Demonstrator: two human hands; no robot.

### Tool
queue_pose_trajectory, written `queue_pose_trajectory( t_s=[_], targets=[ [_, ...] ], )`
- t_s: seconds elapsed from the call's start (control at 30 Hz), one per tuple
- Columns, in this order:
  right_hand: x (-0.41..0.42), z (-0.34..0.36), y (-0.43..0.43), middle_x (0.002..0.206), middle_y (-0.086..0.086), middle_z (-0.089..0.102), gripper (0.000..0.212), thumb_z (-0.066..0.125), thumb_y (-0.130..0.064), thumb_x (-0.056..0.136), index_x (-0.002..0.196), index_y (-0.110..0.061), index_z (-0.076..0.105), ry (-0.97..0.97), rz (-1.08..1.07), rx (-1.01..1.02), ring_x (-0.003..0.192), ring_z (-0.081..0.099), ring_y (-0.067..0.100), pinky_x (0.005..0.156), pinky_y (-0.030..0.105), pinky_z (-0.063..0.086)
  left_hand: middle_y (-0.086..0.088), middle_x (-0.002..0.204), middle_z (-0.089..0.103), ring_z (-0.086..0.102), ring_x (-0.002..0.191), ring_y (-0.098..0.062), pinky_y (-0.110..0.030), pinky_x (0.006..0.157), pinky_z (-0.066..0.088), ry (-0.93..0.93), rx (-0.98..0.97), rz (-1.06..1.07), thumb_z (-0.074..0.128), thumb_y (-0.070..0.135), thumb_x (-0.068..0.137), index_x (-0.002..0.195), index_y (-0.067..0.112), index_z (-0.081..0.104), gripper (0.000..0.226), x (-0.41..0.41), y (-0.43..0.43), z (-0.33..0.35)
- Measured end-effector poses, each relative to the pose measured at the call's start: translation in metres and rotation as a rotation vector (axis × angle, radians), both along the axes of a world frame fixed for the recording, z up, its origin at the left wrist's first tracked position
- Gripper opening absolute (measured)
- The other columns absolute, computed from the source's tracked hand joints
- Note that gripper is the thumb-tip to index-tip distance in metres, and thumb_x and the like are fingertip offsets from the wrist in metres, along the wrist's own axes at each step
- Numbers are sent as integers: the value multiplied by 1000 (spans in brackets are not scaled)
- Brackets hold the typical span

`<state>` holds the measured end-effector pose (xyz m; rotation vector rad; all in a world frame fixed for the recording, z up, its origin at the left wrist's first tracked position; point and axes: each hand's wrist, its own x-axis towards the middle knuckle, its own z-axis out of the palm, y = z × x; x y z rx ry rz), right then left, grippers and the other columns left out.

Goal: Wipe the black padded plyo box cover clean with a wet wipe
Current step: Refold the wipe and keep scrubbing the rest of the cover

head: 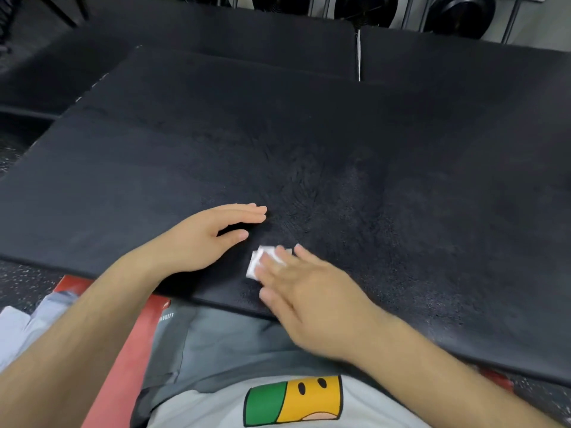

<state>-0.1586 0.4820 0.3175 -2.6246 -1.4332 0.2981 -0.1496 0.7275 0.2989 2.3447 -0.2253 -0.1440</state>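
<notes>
The black padded plyo box cover point(309, 143) lies flat in front of me and fills most of the view. A small folded white wet wipe point(259, 260) sits on it near the front edge. My right hand point(309, 291) presses the wipe down with straight fingers and hides most of it; the hand is blurred. My left hand point(210, 236) rests on the cover just left of the wipe, fingers straight and pointing right, holding nothing. Streaky marks fan out over the cover beyond both hands.
More black padded mats point(463, 63) lie behind the cover, with a metal rack of dark round weights point(460, 13) at the back. A red box point(129, 350) stands below the cover's front edge by my legs. Speckled rubber floor point(18, 285) shows at left.
</notes>
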Motion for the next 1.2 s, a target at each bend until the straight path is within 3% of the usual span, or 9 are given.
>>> queue_pose_trajectory(
  t_s=[0.1, 0.2, 0.37, 0.57, 0.67, 0.77, 0.9, 1.03, 1.2],
  targets=[
    [-4, 2, -8, 145, -5, 56, 46, 31, -36, 105, 138, -21, 59, -34, 3, 23, 135, 50, 16, 118, 39, 33, 30, 140, 51, 34, 136, 14, -3, 109, 20, -20, 4, 16, 55, 9, 101, 130, 34, 63, 40, 1, 3, 0],
    [16, 4, -3, 139, -3, 60, 46, 30, -36, 104, 132, -18, 62, -36, 7, 36, 130, 54, 19, 119, 38, 28, 30, 137, 53, 37, 134, 13, -4, 110, 22, -20, 4, 41, 53, 8, 101, 127, 36, 65, 39, 5, 3, -1],
    [-17, -8, 54, 158, 10, 38, 56, 24, -36, 104, 148, -8, 44, 56, 159, 44, 149, 29, 27, 124, 39, 16, 25, 129, 61, 47, 128, 8, -13, 108, 34, -13, -51, 84, 51, 2, 101, 120, 31, 70, 40, 10, 4, 2],
    [27, -4, 14, 159, -1, 39, 63, 12, -41, 100, 152, -19, 40, -20, -149, 7, 146, 36, 19, 124, 36, 16, 23, 120, 63, 56, 118, -2, -12, 98, 40, -39, -60, 118, 53, 7, 101, 117, 32, 72, 35, 12, 8, -2],
    [17, -3, 25, 152, 2, 44, 58, 17, -39, 102, 146, -15, 45, 0, -139, -18, 141, 39, 25, 123, 39, 22, 22, 115, 64, 57, 112, -7, -11, 88, 40, -86, -31, 124, 54, 7, 100, 113, 33, 71, 34, 20, 4, -1],
    [23, 0, 27, 150, -4, 49, 54, 18, -39, 102, 141, -23, 51, -6, -135, -14, 137, 46, 20, 121, 39, 26, 24, 115, 63, 54, 115, -8, -14, 89, 41, -116, 14, 88, 55, 7, 99, 114, 32, 71, 34, 27, 1, -2],
    [68, -7, 30, 159, -2, 32, 68, 0, -44, 97, 152, -20, 32, -31, -296, -61, 145, 31, 20, 125, 38, 15, 24, 119, 62, 52, 117, -6, -11, 95, 38, -168, 66, 101, 56, 8, 98, 116, 31, 70, 32, 36, 7, 0],
    [47, -15, 44, 149, 8, 50, 62, 20, -43, 102, 142, -10, 53, -56, -322, -94, 137, 48, 28, 118, 43, 34, 23, 122, 61, 50, 119, 1, -7, 100, 33, -175, 84, 119, 56, 8, 98, 118, 28, 69, 31, 39, 8, -1],
    [92, -10, 53, 155, -2, 32, 69, -1, -45, 95, 147, -19, 35, -34, -326, -14, 140, 33, 22, 122, 38, 19, 21, 124, 59, 47, 120, 3, -10, 104, 33, -155, 100, 113, 57, 7, 96, 124, 25, 67, 34, 39, 8, -7]
  ],
)
